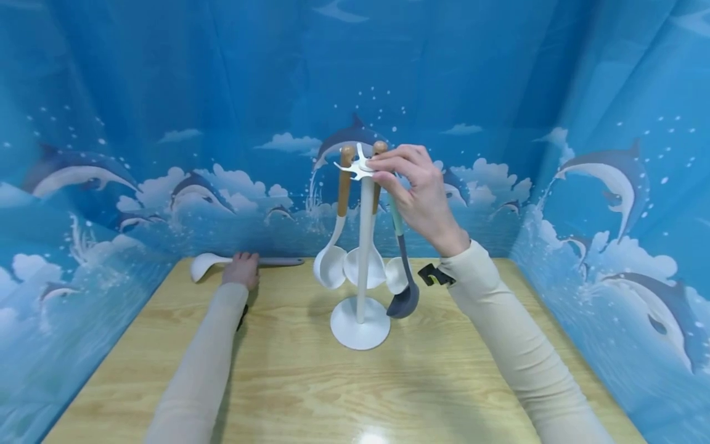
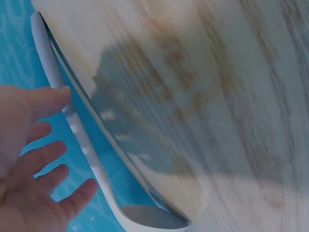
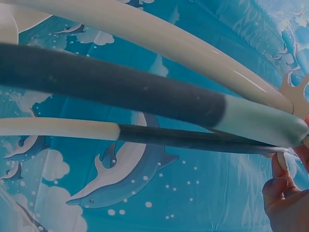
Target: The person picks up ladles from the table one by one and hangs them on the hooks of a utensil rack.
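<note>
A white ladle with a grey handle [image 1: 204, 265] lies along the table's back left edge. My left hand [image 1: 241, 271] is at its handle; in the left wrist view the fingers are spread apart and the thumb touches or nearly touches the handle. A white utensil stand [image 1: 363, 246] with a hooked top stands mid-table. My right hand [image 1: 415, 191] pinches the top of this stand. From it hang a white ladle with a wooden handle [image 1: 331, 266], another white wooden-handled utensil [image 1: 375, 269], a small white-headed utensil [image 1: 395, 275] and a dark grey ladle with a mint handle [image 1: 407, 299].
The stand's round base [image 1: 360, 338] rests on a wood-grain table [image 1: 299, 382]. Blue curtains printed with dolphins [image 1: 277, 74] enclose the table at the back and both sides. The hanging utensil heads surround the pole, above the tabletop.
</note>
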`<state>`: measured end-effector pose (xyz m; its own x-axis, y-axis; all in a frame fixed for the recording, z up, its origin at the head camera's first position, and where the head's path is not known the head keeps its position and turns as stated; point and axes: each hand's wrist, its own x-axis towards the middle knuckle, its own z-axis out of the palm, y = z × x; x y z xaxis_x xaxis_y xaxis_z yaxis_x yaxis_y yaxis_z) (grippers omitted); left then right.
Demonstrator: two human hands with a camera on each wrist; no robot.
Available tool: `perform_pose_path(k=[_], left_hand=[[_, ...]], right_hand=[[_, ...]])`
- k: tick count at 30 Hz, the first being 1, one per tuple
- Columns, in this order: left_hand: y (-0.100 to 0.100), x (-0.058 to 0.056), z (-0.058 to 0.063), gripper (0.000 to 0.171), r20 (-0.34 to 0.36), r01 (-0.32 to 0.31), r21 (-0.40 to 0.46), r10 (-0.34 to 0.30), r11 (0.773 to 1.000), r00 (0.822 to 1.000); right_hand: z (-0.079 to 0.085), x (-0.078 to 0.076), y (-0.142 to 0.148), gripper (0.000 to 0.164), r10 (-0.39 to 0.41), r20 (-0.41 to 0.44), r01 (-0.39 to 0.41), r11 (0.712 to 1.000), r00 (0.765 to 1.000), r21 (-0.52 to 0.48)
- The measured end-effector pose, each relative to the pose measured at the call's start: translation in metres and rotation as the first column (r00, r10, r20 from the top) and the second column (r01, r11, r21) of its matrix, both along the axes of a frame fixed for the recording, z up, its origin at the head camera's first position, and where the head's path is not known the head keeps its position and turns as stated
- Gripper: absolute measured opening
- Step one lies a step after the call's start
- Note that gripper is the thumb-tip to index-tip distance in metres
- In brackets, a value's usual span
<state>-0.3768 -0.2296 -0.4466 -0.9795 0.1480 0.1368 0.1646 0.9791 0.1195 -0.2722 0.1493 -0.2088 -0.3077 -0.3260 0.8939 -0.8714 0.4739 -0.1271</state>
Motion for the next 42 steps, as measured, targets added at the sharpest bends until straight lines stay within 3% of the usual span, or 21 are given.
perform_pose_path(k=[4,11,21,27,30,33,39,42], left_hand=[[-0.0004,0.0003,-0.0003,0.047,0.037,-0.01,0.011,0.009,1.0,0.999],[-0.0028,0.0019,-0.0043,0.054,0.17,-0.071,0.047,0.062,0.996,0.984],[-0.0039,-0.0027,-0.0085,0.051,0.109,-0.061,0.03,0.058,0.998,0.992],[-0.0025,-0.0032,-0.005,0.041,0.181,-0.062,0.072,0.048,0.996,0.982],[-0.0013,-0.0034,-0.0041,0.045,0.21,-0.051,0.079,0.033,0.996,0.977],[-0.0017,-0.0025,-0.0033,0.048,0.197,-0.04,0.08,0.024,0.996,0.98],[-0.0041,0.0008,-0.0031,0.035,0.09,-0.022,0.053,0.017,0.998,0.996],[-0.0049,0.0028,-0.0045,0.036,0.088,-0.031,0.039,0.027,0.999,0.996]], right_hand=[[0.0018,0.0008,0.0006,0.056,0.002,-0.002,-0.002,1.0,1.0,0.006],[0.0012,0.0013,0.0009,0.056,-0.001,0.003,0.001,1.0,1.0,0.016],[0.0005,0.0017,0.0017,0.055,-0.001,-0.009,0.002,1.0,1.0,0.011],[0.0008,0.0011,0.0008,0.055,0.005,-0.003,-0.005,1.0,1.0,0.012],[0.0009,0.0013,0.0005,0.056,0.009,-0.001,-0.009,1.0,1.0,0.008],[0.001,0.0018,0.0001,0.056,0.01,0.005,-0.01,1.0,1.0,0.006],[0.0012,0.0028,0.0006,0.055,0.004,0.006,-0.004,1.0,1.0,0.009],[0.0012,0.0021,0.0007,0.056,0.003,0.002,-0.003,1.0,1.0,0.012]])
